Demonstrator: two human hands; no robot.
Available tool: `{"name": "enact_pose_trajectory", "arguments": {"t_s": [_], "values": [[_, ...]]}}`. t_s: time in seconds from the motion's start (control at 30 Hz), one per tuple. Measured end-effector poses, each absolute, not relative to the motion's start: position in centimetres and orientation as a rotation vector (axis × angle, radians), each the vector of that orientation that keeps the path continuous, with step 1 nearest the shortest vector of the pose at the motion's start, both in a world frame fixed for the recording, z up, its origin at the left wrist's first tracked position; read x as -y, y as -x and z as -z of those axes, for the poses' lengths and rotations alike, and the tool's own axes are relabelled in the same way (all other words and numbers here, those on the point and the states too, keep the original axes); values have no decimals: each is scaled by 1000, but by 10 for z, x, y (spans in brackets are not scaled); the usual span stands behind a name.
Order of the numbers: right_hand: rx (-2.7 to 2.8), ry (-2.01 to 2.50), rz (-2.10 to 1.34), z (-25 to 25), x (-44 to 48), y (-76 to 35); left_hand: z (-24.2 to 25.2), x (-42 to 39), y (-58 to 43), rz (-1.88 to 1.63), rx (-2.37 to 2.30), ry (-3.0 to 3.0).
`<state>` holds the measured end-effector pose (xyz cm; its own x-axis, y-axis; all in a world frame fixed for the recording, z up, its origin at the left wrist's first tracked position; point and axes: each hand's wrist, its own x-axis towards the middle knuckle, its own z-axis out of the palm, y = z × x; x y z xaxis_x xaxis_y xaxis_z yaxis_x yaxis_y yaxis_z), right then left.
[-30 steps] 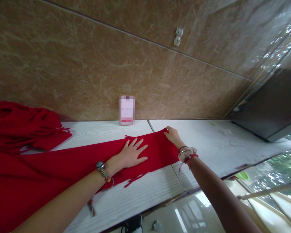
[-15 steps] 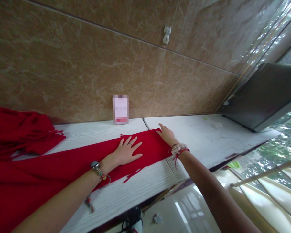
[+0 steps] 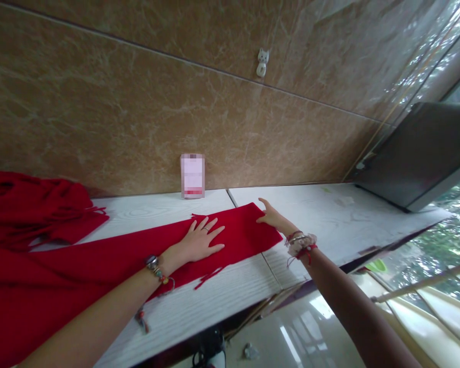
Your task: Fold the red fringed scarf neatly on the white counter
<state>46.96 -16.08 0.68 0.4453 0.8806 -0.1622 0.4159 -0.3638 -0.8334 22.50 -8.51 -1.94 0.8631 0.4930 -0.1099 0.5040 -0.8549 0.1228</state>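
A long red scarf [image 3: 134,250] lies along the white surface, its right end folded back so that strands of fringe show at both sides. My left hand [image 3: 199,242] rests flat on it, fingers spread, pressing the cloth down. At the folded right end, my right hand [image 3: 273,215] has thumb and forefinger apart, the thumb side at the cloth's edge; its remaining fingers are partly hidden. Bunched red fabric with fringe [image 3: 42,207] sits at the far left, by the wall.
A pale pink phone-like rectangle [image 3: 192,176], blurred out, leans on the brown marbled wall [image 3: 118,112]. A white cat-shaped hook [image 3: 262,62] is fixed higher up. A dark grey box-shaped object [image 3: 425,153] stands at the right end of the white counter [image 3: 329,220]. Its front edge drops to a shiny floor.
My right hand has shifted rightward off the top of the fold to the scarf's end edge. My left hand stays in place, flat on the cloth. The view has tilted slightly.
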Motion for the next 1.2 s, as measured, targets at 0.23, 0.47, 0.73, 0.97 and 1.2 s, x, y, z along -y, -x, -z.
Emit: {"name": "enact_pose_trajectory", "arguments": {"t_s": [0.23, 0.47, 0.73, 0.97, 1.2], "values": [[986, 1871, -900, -25, 143, -468, 17, 87, -225, 109, -791, -2916], [1350, 2321, -312, -9, 129, -475, 18, 86, -225, 103, -771, -2895], [1885, 2182, 1, 11, 123, -451, 19, 86, -226, 77, -776, -2869], [1676, 2484, -109, 28, 129, -475, 21, 86, -225, 61, -823, -2854], [1734, 2326, 178, 20, 142, -469, 20, 87, -225, 54, -807, -2864]]}}
